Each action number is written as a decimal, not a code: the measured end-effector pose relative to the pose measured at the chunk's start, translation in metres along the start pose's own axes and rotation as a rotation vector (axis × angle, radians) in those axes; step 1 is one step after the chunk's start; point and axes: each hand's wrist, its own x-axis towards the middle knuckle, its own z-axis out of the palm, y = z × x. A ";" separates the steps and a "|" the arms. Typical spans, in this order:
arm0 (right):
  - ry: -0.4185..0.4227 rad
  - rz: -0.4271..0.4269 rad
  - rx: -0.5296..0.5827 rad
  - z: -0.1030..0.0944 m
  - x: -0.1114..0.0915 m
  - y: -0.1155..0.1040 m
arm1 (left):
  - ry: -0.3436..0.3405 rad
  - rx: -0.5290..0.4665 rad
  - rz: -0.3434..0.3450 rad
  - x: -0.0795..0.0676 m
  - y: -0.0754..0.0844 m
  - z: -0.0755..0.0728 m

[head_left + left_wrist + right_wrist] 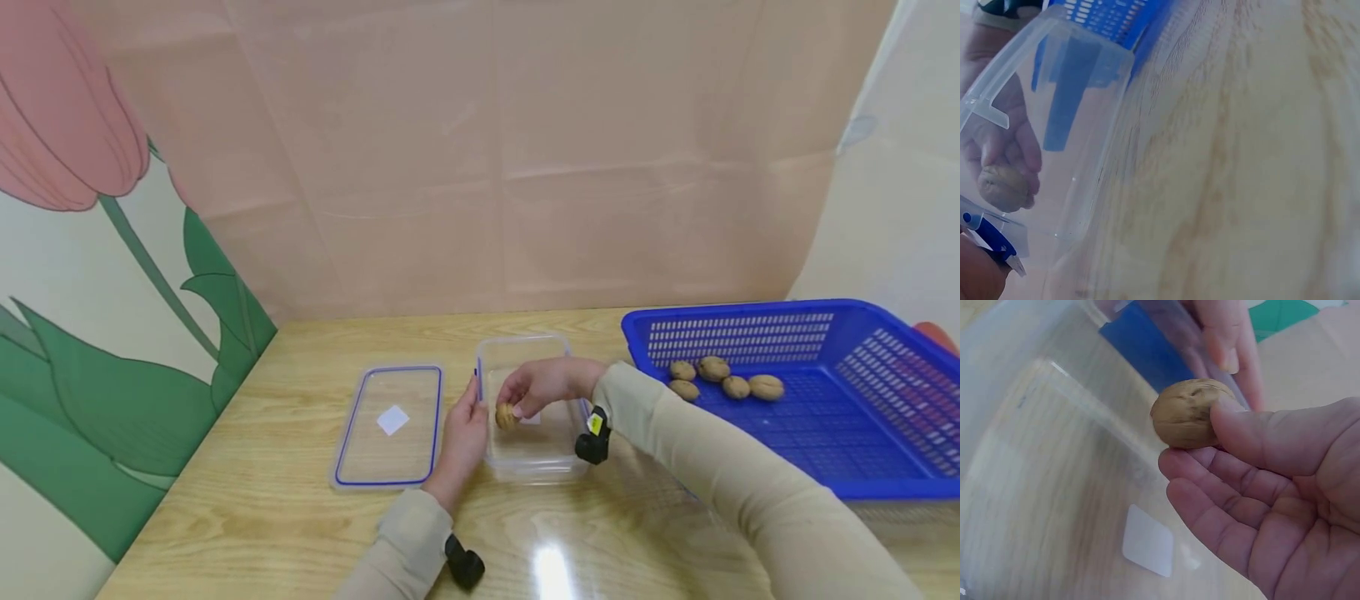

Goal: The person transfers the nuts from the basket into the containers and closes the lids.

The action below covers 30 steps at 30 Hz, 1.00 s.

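A walnut (1188, 412) is pinched between the thumb and fingertips of my right hand (543, 385), inside the outline of a clear plastic food container (536, 468). Through the container's wall, the left wrist view shows the same walnut (1002, 187). My left hand (463, 437) lies along the container's left side, its fingers extended against the outer wall close to a blue latch flap (991, 234). A white square label (1147, 540) shows at the container's bottom. To the left, the clear lid (386, 458) with a blue seal lies flat on the table.
A blue plastic basket (795, 433) stands at the right, with several walnuts (735, 387) at its left end. The wooden table (262, 467) meets a beige-covered wall behind. A tulip-painted wall (112, 400) borders the left side.
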 end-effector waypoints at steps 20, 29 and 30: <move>0.180 -0.016 0.008 -0.024 -0.024 -0.012 | -0.010 0.026 0.000 0.001 0.000 -0.001; 0.200 -0.037 0.074 -0.040 -0.046 -0.014 | -0.001 0.013 -0.031 0.000 0.002 -0.001; 0.204 -0.039 0.079 -0.042 -0.048 -0.013 | 0.000 0.009 -0.034 0.000 0.002 -0.001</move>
